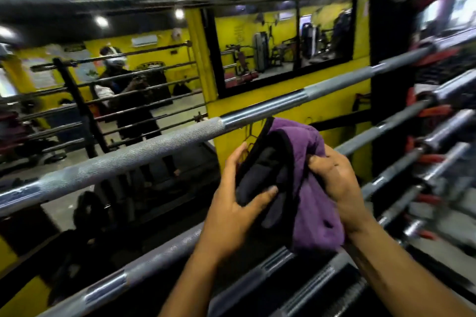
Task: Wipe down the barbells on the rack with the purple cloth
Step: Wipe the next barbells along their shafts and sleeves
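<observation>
At the far left of the frame a wall mirror [103,90] shows a yellow-walled gym room and a reflected row of bars. Across the middle, from lower left to upper right, runs a long silver steel barbell with knurled grip sections [144,154], with more grey barbells stacked above and below it on the rack. Just right of centre, the left hand [239,203] grips the dark, black-edged fold of the purple cloth [309,203], thumb pressed across the fabric and fingers curled behind it. The cloth is bunched between both hands, held in the air just below the silver barbell and not touching it. The right hand [334,177] clutches the purple side of the cloth, fingers curled into it. At the far right edge, the barbell sleeves sit in red rack hooks [435,110], blurred.
</observation>
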